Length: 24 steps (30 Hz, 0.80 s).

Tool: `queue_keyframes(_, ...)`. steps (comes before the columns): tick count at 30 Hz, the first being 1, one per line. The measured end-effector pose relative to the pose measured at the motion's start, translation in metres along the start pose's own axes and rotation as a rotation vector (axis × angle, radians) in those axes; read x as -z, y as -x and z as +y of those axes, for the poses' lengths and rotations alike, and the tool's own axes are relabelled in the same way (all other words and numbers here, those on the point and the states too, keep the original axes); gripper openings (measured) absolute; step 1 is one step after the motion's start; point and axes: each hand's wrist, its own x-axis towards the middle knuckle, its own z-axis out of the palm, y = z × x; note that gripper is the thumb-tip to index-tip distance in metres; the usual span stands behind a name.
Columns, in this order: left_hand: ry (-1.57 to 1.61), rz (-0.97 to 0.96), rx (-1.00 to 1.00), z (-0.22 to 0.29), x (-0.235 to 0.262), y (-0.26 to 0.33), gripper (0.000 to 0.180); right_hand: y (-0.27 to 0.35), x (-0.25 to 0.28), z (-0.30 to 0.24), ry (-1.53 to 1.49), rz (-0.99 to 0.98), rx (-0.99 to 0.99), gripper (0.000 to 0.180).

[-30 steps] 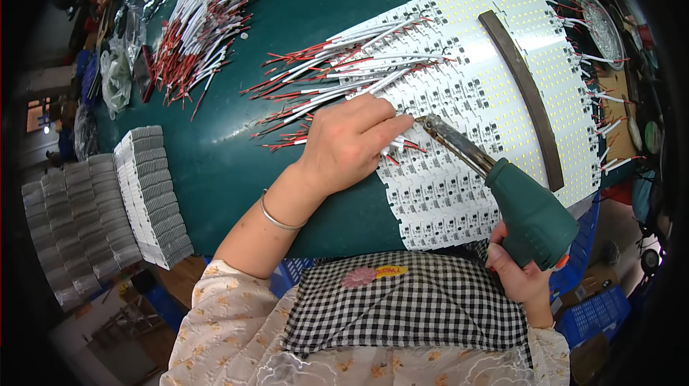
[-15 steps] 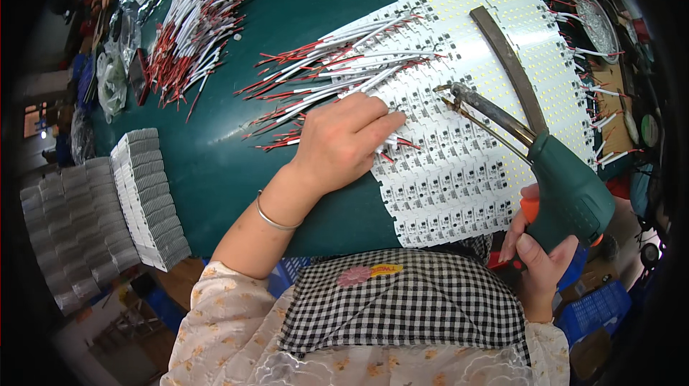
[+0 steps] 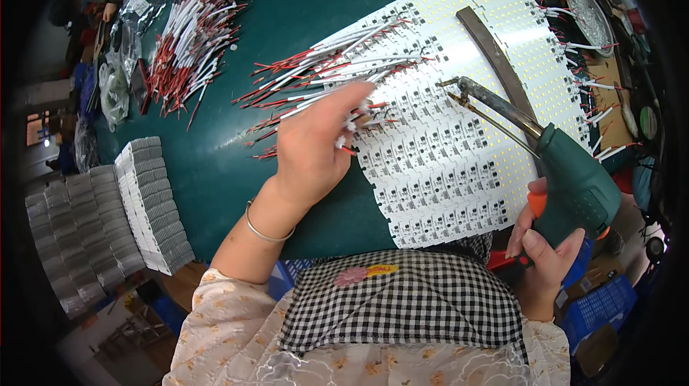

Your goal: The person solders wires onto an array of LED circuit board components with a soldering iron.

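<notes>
Currently, left hand (image 3: 312,138) pinches wires (image 3: 351,125), right hand (image 3: 544,262) grips gun (image 3: 580,184) — drift could let the tip (image 3: 463,87) scorch boards (image 3: 441,184).

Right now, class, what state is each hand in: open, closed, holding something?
Left hand: closed, holding red-and-white wires.
Right hand: closed, holding the green soldering gun.

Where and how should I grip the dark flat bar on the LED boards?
Probably by its far half: pinch the dark flat bar across its narrow width, coming from above on the far side. It is long and slim, and that stretch lies uncovered on the LED boards, while the soldering gun crosses over its nearer part.
</notes>
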Motion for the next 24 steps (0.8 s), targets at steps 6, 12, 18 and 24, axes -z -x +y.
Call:
queue_keyframes(6,-0.143,-0.187,-0.189,-0.003,-0.008,-0.009,0.056,0.000,-0.002,0.001,0.014,-0.009,-0.009,0.063)
queue_keyframes(12,-0.172,-0.124,-0.146,-0.002,-0.012,-0.004,0.055,-0.001,-0.003,0.002,0.015,0.003,-0.021,0.062)
queue_keyframes(18,-0.277,-0.040,-0.250,-0.010,-0.018,-0.003,0.053,-0.002,-0.006,0.001,0.001,0.012,-0.045,0.061)
queue_keyframes(24,-0.227,-0.093,-0.247,-0.007,-0.016,-0.002,0.052,-0.002,-0.006,0.002,0.009,-0.017,-0.049,0.060)
